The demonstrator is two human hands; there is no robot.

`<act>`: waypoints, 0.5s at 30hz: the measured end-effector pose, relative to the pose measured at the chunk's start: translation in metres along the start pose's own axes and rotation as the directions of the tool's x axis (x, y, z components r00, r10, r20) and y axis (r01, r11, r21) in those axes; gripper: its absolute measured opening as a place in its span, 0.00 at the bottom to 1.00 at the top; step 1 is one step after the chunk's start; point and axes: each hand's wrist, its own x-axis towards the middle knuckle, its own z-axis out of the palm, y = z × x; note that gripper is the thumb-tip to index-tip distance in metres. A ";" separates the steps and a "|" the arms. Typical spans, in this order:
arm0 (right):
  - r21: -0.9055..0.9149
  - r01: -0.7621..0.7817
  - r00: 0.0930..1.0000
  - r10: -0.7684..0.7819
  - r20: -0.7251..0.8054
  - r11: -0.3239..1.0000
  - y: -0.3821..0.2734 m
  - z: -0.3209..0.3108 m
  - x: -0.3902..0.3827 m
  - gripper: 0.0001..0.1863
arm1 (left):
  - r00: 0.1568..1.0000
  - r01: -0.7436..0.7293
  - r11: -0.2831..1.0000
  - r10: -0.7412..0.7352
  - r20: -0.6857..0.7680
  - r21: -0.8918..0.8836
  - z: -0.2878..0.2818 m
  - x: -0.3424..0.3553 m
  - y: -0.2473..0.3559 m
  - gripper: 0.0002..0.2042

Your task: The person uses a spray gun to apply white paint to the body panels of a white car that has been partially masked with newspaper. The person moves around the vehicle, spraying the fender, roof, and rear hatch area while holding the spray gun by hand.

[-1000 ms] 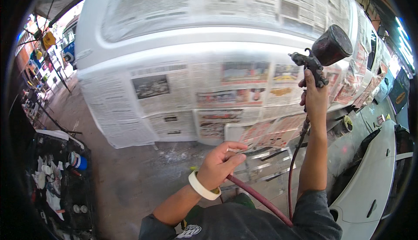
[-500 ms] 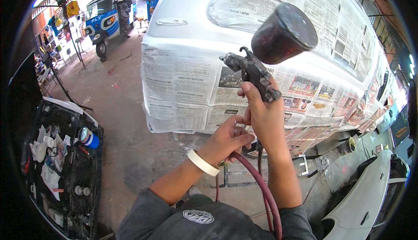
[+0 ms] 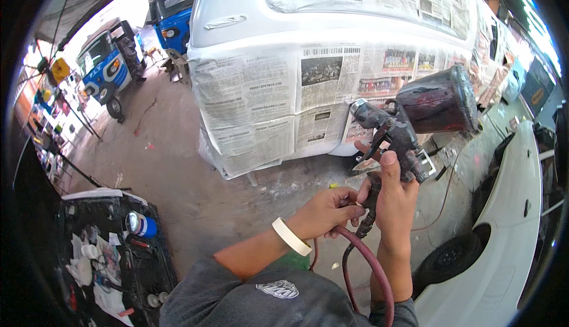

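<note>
My right hand [image 3: 396,199] grips the handle of a paint-stained spray gun [image 3: 391,134], whose dark cup [image 3: 440,100] tilts to the right. My left hand [image 3: 328,211], with a roll of masking tape worn as a band on the wrist [image 3: 290,237], pinches the fitting at the gun's base where the red air hose [image 3: 370,265] joins. The hose loops down past my right forearm. The gun's nozzle faces a white vehicle body [image 3: 249,7] masked with newspaper [image 3: 267,107].
A white car panel with a wheel [image 3: 504,208] stands at the right. A black tray with a blue can and rags [image 3: 112,250] sits at the lower left. Blue three-wheelers [image 3: 112,60] are parked at the back left, across a stained concrete floor [image 3: 178,167].
The spray gun came down from its raised position and now sits lower, close in front of me. My left hand moved onto the hose fitting. My view swung left and down.
</note>
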 end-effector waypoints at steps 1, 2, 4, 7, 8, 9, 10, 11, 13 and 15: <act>0.026 0.003 1.000 -0.003 -0.018 1.000 -0.003 0.005 -0.008 0.19 | 1.000 -0.001 1.000 0.002 0.020 -0.010 -0.001 -0.007 -0.001 0.10; 0.050 0.015 1.000 -0.013 -0.026 0.999 -0.007 0.011 -0.014 0.19 | 0.999 -0.015 1.000 0.015 0.036 -0.020 -0.001 -0.014 -0.003 0.12; 0.035 0.021 0.999 -0.019 -0.048 0.999 -0.010 0.025 -0.027 0.19 | 0.998 -0.024 0.999 0.026 0.059 -0.025 -0.007 -0.029 -0.003 0.13; -0.021 0.017 0.997 -0.018 -0.072 1.000 -0.005 0.047 -0.038 0.19 | 0.993 -0.031 0.999 0.035 0.109 -0.042 -0.024 -0.043 -0.004 0.12; -0.031 0.016 0.997 -0.018 -0.075 0.999 -0.002 0.057 -0.040 0.19 | 0.991 -0.039 0.998 0.045 0.124 -0.053 -0.033 -0.047 -0.004 0.11; -0.042 0.014 0.997 -0.017 -0.077 0.999 0.001 0.068 -0.042 0.19 | 0.989 -0.046 0.997 0.055 0.139 -0.065 -0.042 -0.051 -0.004 0.11; -0.046 0.014 0.997 -0.017 -0.080 0.999 0.006 0.079 -0.043 0.19 | 0.987 -0.044 0.997 0.053 0.154 -0.065 -0.054 -0.056 -0.003 0.10; -0.048 0.014 0.997 -0.018 -0.081 0.999 0.012 0.092 -0.044 0.19 | 0.985 -0.042 0.997 0.052 0.167 -0.063 -0.068 -0.062 -0.001 0.10; -0.068 0.015 0.993 -0.023 -0.116 0.998 0.024 0.120 -0.045 0.19 | 0.979 -0.037 0.997 0.049 0.197 -0.063 -0.098 -0.072 0.001 0.10; -0.084 0.015 0.986 -0.029 -0.166 0.996 0.035 0.155 -0.045 0.19 | 0.977 -0.034 0.998 0.045 0.207 -0.058 -0.131 -0.081 0.004 0.10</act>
